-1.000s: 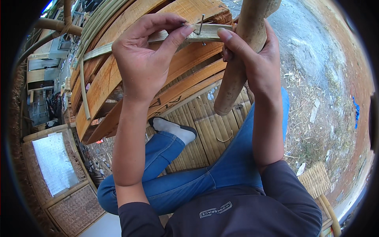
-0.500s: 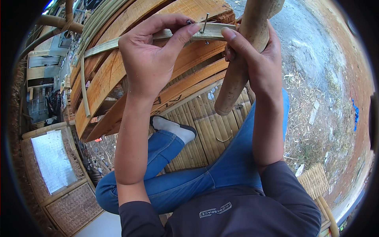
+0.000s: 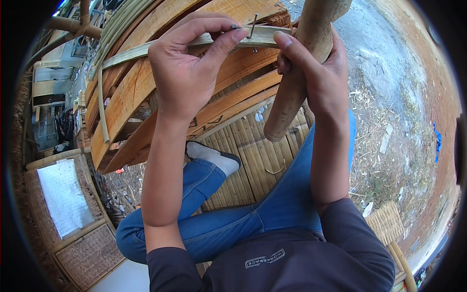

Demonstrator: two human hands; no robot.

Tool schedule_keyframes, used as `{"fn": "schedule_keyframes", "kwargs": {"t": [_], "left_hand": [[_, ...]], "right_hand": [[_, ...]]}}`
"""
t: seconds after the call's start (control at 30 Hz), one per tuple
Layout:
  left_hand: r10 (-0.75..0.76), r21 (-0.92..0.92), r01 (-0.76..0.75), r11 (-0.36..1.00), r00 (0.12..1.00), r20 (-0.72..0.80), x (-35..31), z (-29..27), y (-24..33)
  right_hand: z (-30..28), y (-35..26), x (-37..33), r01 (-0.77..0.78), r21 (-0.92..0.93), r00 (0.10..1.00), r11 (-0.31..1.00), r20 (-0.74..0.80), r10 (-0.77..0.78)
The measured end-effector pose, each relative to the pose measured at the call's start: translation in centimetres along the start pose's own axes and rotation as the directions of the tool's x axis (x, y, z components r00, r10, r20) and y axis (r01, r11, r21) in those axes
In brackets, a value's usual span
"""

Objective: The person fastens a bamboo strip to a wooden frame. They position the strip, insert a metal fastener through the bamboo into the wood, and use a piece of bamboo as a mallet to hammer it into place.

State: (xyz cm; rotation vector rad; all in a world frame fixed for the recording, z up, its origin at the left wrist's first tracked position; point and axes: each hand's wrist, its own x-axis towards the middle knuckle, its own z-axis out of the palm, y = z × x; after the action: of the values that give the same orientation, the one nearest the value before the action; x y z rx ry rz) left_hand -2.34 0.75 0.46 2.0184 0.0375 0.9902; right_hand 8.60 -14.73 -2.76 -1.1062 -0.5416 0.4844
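My left hand is closed in a pinch, with a small dark nail showing between thumb and forefinger. It rests over a pale split-bamboo strip, beside a longer nail standing upright through the strip. A bit of metal shows just under the strip there. My right hand is closed around a thick, round wooden club. Its thumb presses on the strip's right end; most of its fingers are hidden behind the club.
Orange-brown wooden planks lie behind the strip, with a bundle of thin bamboo strips at the left. Below them is a bamboo slat platform under my legs. A woven panel stands at left; littered ground spreads at right.
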Motion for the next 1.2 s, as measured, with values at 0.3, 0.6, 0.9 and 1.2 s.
{"fn": "schedule_keyframes", "kwargs": {"t": [0.3, 0.6, 0.9, 1.2], "left_hand": [[-0.029, 0.039, 0.028, 0.999, 0.999, 0.027, -0.3, 0.0, 0.1], [0.034, 0.034, -0.033, 0.999, 0.999, -0.025, -0.3, 0.3, -0.2], [0.042, 0.043, -0.041, 0.998, 0.998, -0.037, -0.4, 0.4, -0.3], [0.041, 0.046, -0.039, 0.998, 0.998, -0.043, -0.4, 0.3, -0.4]], "right_hand": [[0.0, 0.2, -0.1, -0.003, 0.011, 1.000, 1.000, -0.008, 0.003], [0.0, 0.3, 0.0, -0.008, 0.013, 1.000, 1.000, -0.001, 0.008], [-0.1, 0.3, 0.0, -0.003, 0.018, 1.000, 1.000, 0.011, 0.003], [-0.2, 0.5, 0.0, 0.007, 0.018, 1.000, 1.000, 0.013, -0.007]]}}
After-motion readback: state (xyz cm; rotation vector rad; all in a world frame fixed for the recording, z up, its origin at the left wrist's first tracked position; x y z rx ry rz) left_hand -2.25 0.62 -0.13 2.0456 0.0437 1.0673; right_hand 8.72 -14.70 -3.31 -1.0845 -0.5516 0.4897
